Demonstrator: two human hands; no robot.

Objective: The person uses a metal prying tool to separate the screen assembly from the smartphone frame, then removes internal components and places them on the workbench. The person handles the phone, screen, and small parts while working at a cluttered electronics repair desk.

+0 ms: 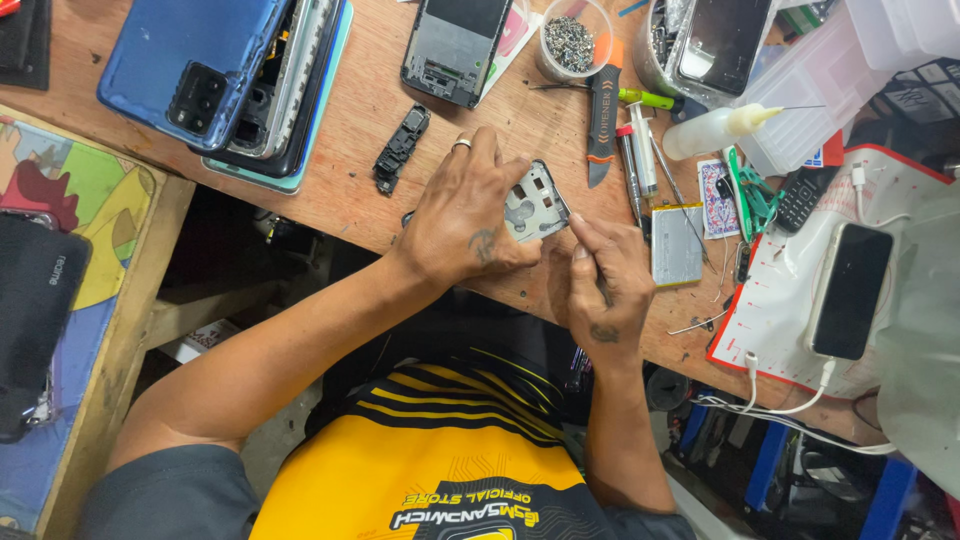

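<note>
Left hand (462,215) fingers clamped the grey phone part (535,203) on the counter (350,170); right hand (603,280), at its five o'clock, pinched a thin tool (603,290).

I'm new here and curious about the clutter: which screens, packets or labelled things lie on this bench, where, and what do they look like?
Phone: right, on a white mat, dark screen, white cable plugged in.
Phone: top right, black screen, propped in a container.
Blue phone back cover: top left, on stacked phones.
Small patterned card: right of the hands, white with blue and red print.
Silver battery: beside the right hand, flat rectangle.
</note>
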